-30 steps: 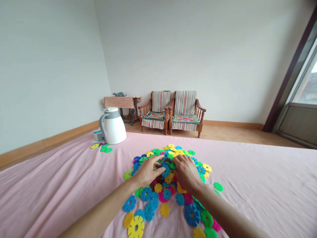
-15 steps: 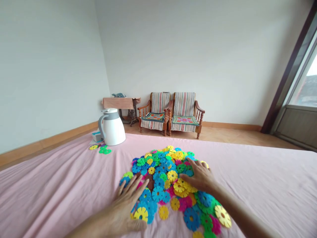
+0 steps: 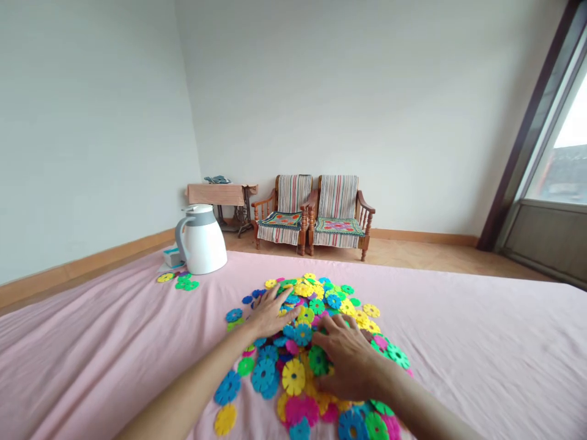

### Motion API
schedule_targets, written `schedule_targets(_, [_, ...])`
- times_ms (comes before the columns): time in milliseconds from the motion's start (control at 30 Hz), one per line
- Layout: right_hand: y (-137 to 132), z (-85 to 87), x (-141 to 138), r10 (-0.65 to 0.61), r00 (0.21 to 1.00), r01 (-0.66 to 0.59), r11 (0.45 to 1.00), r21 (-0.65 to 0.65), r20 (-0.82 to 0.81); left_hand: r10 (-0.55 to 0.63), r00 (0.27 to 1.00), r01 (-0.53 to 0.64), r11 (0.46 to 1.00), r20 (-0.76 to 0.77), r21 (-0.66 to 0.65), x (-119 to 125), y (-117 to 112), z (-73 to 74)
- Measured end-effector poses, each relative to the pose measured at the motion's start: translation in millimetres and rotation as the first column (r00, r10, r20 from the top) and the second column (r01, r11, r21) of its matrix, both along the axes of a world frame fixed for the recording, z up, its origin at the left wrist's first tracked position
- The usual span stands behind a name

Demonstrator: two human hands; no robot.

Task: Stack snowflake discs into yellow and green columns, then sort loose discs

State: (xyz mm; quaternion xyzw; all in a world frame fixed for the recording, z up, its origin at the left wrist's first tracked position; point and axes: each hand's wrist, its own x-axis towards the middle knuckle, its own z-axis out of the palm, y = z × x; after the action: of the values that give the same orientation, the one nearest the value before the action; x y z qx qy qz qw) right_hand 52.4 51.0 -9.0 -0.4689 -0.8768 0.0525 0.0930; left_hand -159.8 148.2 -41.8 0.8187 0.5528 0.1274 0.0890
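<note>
A heap of notched plastic flower discs (image 3: 293, 377) in blue, yellow, green and pink spreads over the pink cloth (image 3: 463, 342). On the heap's upper left lies my left hand (image 3: 274, 313), palm down with its fingers apart. My right hand (image 3: 348, 360) rests on the right middle of the heap, fingers spread and slightly bent over green and pink discs. Neither hand grasps a disc that I can see; the discs beneath both palms are hidden.
A white and grey jug (image 3: 202, 241) stands at the back left, beside a small box (image 3: 173, 258) and a few loose green discs (image 3: 186, 283). Beyond the cloth are two wooden armchairs (image 3: 338, 214) and a covered sewing table (image 3: 215, 194).
My left hand has moved forward to the heap's upper left. My right hand has come back toward me and slightly left. Discs have shifted and spread under them.
</note>
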Motion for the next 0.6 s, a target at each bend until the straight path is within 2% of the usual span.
schedule_targets(100, [-3, -3.9, 31, -0.079, 0.997, 0.08, 0.997, 0.01, -0.009, -0.185, 0.982, 0.184, 0.982, 0.031, 0.04, 29, -10, 10.1])
schedule_targets(167, [3, -8.6, 49, -0.151, 0.989, 0.15, 0.989, -0.012, -0.014, -0.336, 0.942, 0.334, 0.941, 0.025, 0.055, 41, -26, 16.4])
schedule_targets(233, [14, -14.0, 62, -0.219, 0.976, 0.219, 0.974, -0.054, -0.01, -0.452, 0.892, 0.452, 0.892, 0.012, 0.033, 44, -44, 21.6])
schedule_targets(333, [37, -20.4, 66, -0.316, 0.948, 0.314, 0.947, -0.072, -0.024, -0.544, 0.839, 0.544, 0.839, 0.01, -0.01, 33, -70, 26.1])
schedule_targets(400, [53, -22.5, 56, -0.36, 0.932, 0.357, 0.931, -0.078, -0.039, -0.554, 0.833, 0.553, 0.832, 0.0, -0.029, 19, -79, 25.8])
schedule_targets(467, [67, -22.8, 38, -0.355, 0.934, 0.348, 0.931, -0.105, -0.048, -0.5, 0.866, 0.5, 0.866, -0.013, -0.014, 1, -80, 22.1])
schedule_targets(600, [77, -18.8, -9, -0.235, 0.966, 0.217, 0.964, -0.15, -0.109, -0.267, 0.964, 0.267, 0.96, -0.005, 0.083, -34, -61, 7.0])
